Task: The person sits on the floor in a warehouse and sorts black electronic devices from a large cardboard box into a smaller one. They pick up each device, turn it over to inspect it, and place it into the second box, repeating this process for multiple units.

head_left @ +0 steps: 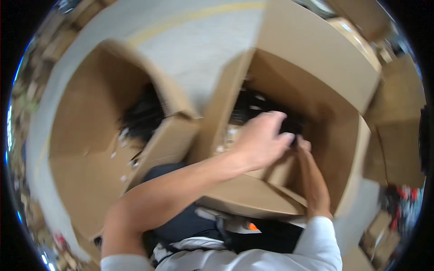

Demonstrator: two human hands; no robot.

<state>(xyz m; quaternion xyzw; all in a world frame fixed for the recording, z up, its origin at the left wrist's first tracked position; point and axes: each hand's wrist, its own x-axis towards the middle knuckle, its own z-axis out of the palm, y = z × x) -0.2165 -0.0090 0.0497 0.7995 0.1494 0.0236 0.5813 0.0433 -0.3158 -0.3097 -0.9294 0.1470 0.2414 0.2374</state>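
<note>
Floor: pale grey, marked with a yellow stripe. On it, side by side, are set a left carton and a right carton, both large, open, brown cardboard. Blurred brown boxes are seen along its left edge.

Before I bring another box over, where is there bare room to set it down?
Bare floor shows between the left box and right box, widening toward the yellow line. It's crowded inside the right box, with the left hand, right hand and black items.
</note>
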